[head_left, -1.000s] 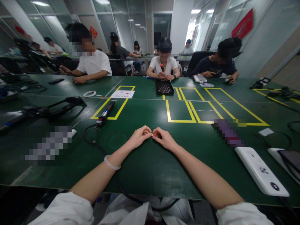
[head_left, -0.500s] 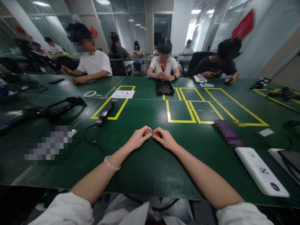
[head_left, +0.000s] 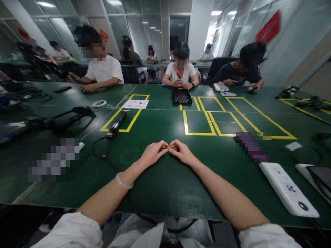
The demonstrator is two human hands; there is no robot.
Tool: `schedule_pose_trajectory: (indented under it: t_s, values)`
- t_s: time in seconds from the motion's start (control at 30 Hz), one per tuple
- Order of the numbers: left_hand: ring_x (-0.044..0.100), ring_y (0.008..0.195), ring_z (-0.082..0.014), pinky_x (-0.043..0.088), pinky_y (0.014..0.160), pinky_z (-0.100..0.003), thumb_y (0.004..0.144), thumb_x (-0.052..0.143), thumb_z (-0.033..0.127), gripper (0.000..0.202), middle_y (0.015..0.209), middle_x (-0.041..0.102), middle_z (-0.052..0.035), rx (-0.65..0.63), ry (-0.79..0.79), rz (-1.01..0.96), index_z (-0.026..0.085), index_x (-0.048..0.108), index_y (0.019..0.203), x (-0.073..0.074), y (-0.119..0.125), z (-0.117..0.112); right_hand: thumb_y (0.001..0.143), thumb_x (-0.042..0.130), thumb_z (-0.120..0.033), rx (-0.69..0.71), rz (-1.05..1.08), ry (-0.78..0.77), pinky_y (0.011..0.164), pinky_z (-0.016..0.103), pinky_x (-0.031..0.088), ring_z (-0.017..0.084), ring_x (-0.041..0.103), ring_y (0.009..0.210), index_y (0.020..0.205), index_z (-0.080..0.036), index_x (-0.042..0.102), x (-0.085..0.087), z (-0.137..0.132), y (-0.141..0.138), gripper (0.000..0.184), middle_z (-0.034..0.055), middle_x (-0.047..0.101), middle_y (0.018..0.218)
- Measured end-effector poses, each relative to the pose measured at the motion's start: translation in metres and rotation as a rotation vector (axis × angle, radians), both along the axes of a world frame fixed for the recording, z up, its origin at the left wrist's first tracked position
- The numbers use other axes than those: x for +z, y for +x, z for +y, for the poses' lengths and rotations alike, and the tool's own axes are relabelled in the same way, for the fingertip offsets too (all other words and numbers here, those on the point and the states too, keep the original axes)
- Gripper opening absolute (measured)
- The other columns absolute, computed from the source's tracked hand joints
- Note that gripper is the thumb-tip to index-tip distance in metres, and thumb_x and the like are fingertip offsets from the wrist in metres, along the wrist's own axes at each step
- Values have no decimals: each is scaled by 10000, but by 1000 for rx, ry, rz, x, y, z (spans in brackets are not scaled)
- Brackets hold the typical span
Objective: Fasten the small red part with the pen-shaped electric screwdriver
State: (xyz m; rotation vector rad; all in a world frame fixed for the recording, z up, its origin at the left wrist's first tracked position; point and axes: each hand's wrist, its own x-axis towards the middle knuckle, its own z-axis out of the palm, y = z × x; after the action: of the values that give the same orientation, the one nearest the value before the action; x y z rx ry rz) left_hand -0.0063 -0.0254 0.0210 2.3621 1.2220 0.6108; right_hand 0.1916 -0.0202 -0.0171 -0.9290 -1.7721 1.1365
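Pinching a tiny part (head_left: 168, 148) between both hands, left hand (head_left: 152, 154), right hand (head_left: 182, 152)

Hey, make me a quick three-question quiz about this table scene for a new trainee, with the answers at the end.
1. True or false: the left hand and right hand meet fingertip to fingertip around a tiny part just above the green table.
2. What sits inside the yellow taped box at the left? A) a white bracelet B) a corded tool C) a black tray
3. Fill in: the long white device lies near the person's ______ arm.

Key
1. True.
2. B: the corded tool. The bracelet is on the left wrist; the black tray lies before a person opposite.
3. Right.
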Motion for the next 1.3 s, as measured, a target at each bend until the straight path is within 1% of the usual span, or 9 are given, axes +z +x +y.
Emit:
schedule_pose_trajectory:
  t_s: [0.13,0.23,0.33,0.4,0.5,0.57,0.7,1.03,1.3]
  values:
    - [645,947,-198,459,821,-305,952,411,448,288,1007,691,-27,0,13,34,239,589,1040,6,-4,4,864,604,-390,-11,-16,-5,668,247,451,123,564,709,936,-178,558,1,0,0,229,6,622,809]
    - [603,1041,-216,443,909,-341,969,342,450,369,1125,651,-62,119,137,65,223,568,1151,13,-21,19,861,606,-409,-26,-25,-22,655,243,447,120,552,700,935,-174,565,1,0,0,249,5,613,799]
    - [510,1198,-278,373,1018,-417,956,366,437,446,1303,555,-129,393,308,177,184,503,1296,18,-56,41,855,617,-403,-23,-33,-30,651,241,445,119,547,695,940,-169,572,0,1,0,253,7,614,803]
    - [409,1303,-330,300,1073,-470,936,402,397,497,1422,448,-175,650,386,264,149,444,1365,17,-87,55,854,621,-390,-18,-39,-25,654,242,446,119,549,699,940,-168,575,0,0,0,243,10,616,809]
    - [326,1354,-383,270,1078,-520,883,482,381,629,1492,336,-240,934,390,362,86,347,1422,8,-134,68,859,617,-391,-16,-54,-16,652,242,445,119,549,694,937,-171,577,0,0,-1,237,9,617,801]
    - [390,1299,-407,316,1032,-540,852,518,403,648,1424,412,-275,1029,292,397,70,375,1389,-1,-159,75,859,616,-402,-18,-61,-13,648,241,442,117,544,684,934,-172,578,-1,0,-1,245,4,615,791]
    - [520,1142,-428,395,925,-558,837,521,446,569,1234,561,-295,1062,95,461,71,482,1263,-14,-184,84,861,613,-412,-16,-62,-12,652,241,442,116,545,684,939,-169,585,-2,0,-1,256,6,622,799]
    - [545,1105,-410,471,823,-511,813,548,401,495,1241,574,-236,985,75,472,146,514,1236,-6,-192,96,862,611,-388,-7,-66,-26,652,243,445,120,555,694,946,-168,590,-2,2,-1,237,17,638,820]
    - [603,985,-368,502,752,-447,770,569,505,522,1108,622,-202,928,97,458,150,587,1150,0,-155,82,851,619,-406,-18,-69,-14,642,244,437,118,536,672,937,-167,583,-4,2,-4,257,11,618,794]
